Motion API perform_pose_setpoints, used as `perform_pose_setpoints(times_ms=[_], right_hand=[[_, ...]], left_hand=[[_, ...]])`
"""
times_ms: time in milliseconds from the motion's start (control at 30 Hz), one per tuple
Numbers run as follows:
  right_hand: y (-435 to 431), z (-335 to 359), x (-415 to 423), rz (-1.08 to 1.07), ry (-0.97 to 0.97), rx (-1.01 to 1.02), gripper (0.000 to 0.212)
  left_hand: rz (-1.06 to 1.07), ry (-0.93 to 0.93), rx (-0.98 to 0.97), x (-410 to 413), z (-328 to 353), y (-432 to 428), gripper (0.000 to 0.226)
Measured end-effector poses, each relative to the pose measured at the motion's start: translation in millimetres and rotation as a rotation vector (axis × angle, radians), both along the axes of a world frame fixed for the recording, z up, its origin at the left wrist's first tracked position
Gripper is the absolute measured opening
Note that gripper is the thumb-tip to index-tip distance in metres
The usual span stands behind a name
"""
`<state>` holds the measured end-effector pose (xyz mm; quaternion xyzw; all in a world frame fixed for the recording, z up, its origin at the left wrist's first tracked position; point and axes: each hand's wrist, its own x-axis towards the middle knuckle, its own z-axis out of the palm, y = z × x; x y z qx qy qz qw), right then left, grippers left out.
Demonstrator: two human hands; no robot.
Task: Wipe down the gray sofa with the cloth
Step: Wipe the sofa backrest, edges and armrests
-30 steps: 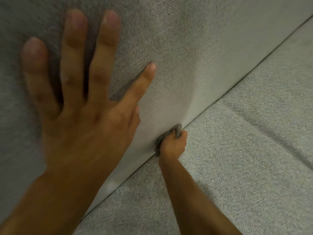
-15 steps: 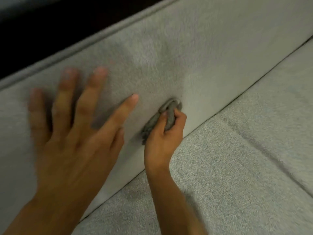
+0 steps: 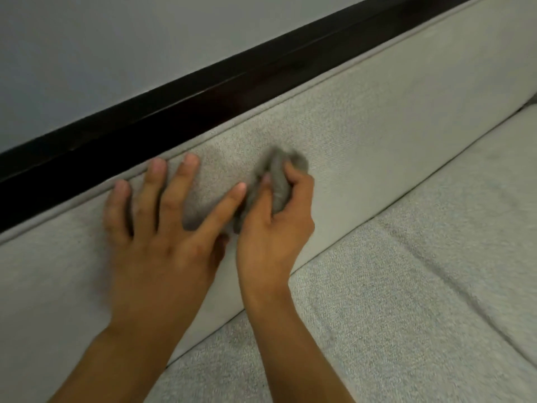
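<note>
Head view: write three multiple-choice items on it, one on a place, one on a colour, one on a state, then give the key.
1. Where is the cloth pressed?
A. on the seat cushion
B. on the sofa backrest
C. on the wall

2. What colour is the strip behind the sofa's top edge?
A. dark, nearly black
B. white
C. red

3. How is the left hand set?
A. fisted round the cloth
B. lifted off the sofa
C. open, fingers spread on the backrest

Key: 1 B, the right hand holds the bunched cloth against the upright backrest. 2 A, the band between wall and sofa is dark. 3 C, its fingers lie splayed on the fabric.
</note>
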<state>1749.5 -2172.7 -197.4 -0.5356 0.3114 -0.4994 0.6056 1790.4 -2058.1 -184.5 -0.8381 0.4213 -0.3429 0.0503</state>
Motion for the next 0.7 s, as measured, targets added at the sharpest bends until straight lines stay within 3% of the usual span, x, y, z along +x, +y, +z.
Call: perform_pose_setpoints(times_ms=[100, 233, 367, 433, 600, 700], right_hand=[[3.7, -11.7, -0.6, 0.061, 0.033, -0.108, 0.026], [3.6, -66.2, -19.0, 0.039, 0.208, 0.194, 0.016], [4.6, -41.4, -2.4, -0.057, 0.060, 0.133, 0.022], [8.2, -36.8, 3.5, -0.087, 0.008, 0.098, 0.015], [27.3, -101.9, -4.1, -0.007, 0.227, 0.379, 0.010], [30.1, -112.6, -4.4, 0.018, 0.260, 0.401, 0.009]], left_hand=[[0.005, 0.007, 0.000, 0.5, 1.2, 0.0, 0.064], [0.035, 0.030, 0.005, -1.2, 0.0, 0.4, 0.074], [0.025, -0.007, 0.017, 2.1, -3.3, 0.7, 0.073], [0.017, -0.008, 0.019, 2.5, -5.2, 1.2, 0.071], [0.046, 0.010, 0.026, 3.0, -6.6, 0.5, 0.077], [0.100, 0.047, 0.005, -1.7, -13.1, -5.5, 0.081]])
